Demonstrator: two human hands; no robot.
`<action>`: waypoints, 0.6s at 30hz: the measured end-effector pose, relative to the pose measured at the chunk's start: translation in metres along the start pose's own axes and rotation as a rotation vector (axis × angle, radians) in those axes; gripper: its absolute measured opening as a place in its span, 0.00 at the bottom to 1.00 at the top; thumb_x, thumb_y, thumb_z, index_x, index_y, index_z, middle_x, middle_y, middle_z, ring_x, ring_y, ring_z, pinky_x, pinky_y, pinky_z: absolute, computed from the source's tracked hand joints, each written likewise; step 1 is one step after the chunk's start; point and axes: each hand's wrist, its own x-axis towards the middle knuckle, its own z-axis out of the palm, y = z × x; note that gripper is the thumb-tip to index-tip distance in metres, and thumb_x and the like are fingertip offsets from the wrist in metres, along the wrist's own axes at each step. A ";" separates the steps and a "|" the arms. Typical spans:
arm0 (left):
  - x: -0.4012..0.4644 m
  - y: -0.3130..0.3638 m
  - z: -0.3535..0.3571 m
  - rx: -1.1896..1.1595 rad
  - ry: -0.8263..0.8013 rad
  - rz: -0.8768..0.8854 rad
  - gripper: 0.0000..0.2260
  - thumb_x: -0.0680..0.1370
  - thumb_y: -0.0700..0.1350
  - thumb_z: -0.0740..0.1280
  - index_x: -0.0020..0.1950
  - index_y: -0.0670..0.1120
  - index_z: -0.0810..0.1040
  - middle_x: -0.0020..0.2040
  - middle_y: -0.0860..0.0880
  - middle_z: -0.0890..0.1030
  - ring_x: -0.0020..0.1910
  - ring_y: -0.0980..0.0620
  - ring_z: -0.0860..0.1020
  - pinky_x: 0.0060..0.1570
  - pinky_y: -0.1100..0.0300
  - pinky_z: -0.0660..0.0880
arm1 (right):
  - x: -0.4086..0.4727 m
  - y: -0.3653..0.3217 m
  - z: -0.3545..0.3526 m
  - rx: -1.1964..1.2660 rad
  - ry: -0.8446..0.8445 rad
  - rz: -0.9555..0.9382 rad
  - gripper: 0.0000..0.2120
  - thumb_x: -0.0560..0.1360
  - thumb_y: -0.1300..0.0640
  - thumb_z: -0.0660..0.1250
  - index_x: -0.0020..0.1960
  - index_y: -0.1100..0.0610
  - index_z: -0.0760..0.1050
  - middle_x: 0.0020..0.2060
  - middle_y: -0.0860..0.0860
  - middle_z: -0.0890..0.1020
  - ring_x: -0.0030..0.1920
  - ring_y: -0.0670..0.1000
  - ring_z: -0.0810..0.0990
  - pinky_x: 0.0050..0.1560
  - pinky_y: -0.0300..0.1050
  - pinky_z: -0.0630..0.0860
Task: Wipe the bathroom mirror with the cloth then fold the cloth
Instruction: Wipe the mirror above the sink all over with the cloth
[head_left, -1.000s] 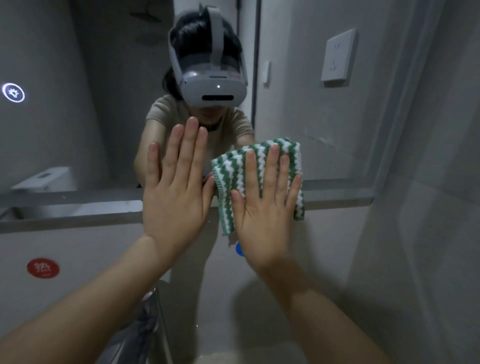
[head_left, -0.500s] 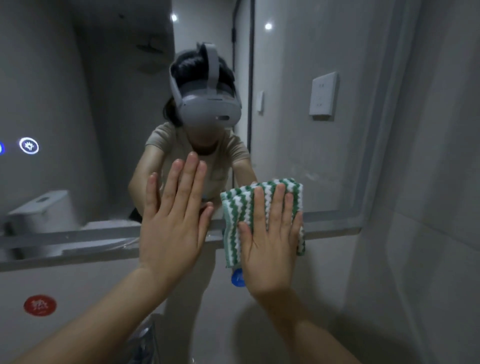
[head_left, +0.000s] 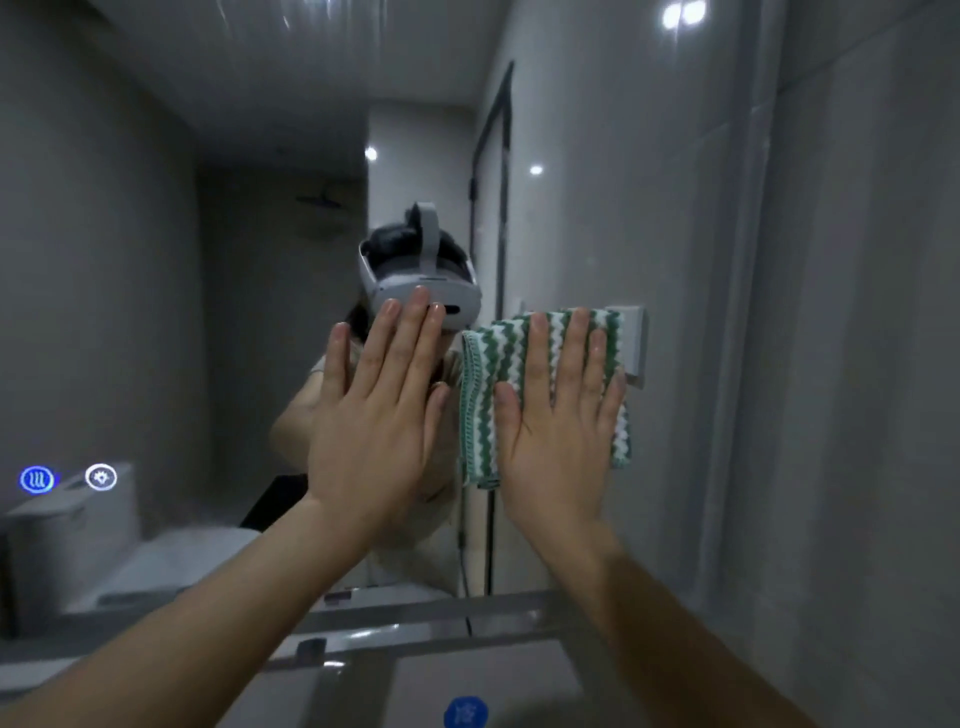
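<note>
Right hand (head_left: 558, 431) laid flat, fingers straight and slightly spread, pressing a green-and-white zigzag cloth (head_left: 488, 395) against the mirror (head_left: 156, 260); the cloth is folded into a rough rectangle and shows above and on both sides of the fingers. Left hand (head_left: 371, 415) flat beside it, fingers straight and together, holding nothing; whether its palm touches the glass cannot be told. The two hands are just beside each other, apart. Writing: two lit round touch icons on the glass at lower left, a blue one (head_left: 36, 479) with wavy lines and a white one (head_left: 101, 477) with a sun-like mark; a blue round sticker (head_left: 466, 713) below the mirror's lower edge, its character too blurred to read. Reflected in the glass: the person in a white headset (head_left: 423, 291), partly hidden by the left hand; a toilet (head_left: 72, 540) at lower left; ceiling lights (head_left: 683, 14); a wall switch plate (head_left: 635, 338) behind the cloth's upper right corner
</note>
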 end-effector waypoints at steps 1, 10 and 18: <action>0.009 -0.003 -0.001 -0.004 0.016 -0.014 0.25 0.82 0.50 0.49 0.77 0.42 0.54 0.77 0.45 0.53 0.76 0.48 0.51 0.73 0.46 0.48 | 0.012 -0.002 -0.002 0.000 0.007 -0.004 0.27 0.81 0.44 0.38 0.77 0.54 0.49 0.76 0.56 0.53 0.75 0.54 0.48 0.73 0.54 0.45; 0.088 -0.026 -0.009 -0.052 0.117 -0.122 0.25 0.82 0.50 0.46 0.77 0.42 0.53 0.77 0.45 0.53 0.76 0.49 0.51 0.73 0.47 0.46 | 0.101 -0.017 -0.014 -0.020 0.038 -0.107 0.26 0.81 0.44 0.41 0.76 0.53 0.45 0.76 0.55 0.53 0.75 0.54 0.48 0.73 0.51 0.41; 0.149 -0.051 -0.016 -0.061 0.191 -0.149 0.24 0.82 0.50 0.48 0.76 0.42 0.54 0.76 0.45 0.56 0.75 0.49 0.53 0.72 0.46 0.47 | 0.214 -0.043 -0.044 -0.015 -0.043 -0.162 0.26 0.82 0.43 0.40 0.75 0.49 0.34 0.76 0.52 0.39 0.75 0.51 0.35 0.73 0.52 0.33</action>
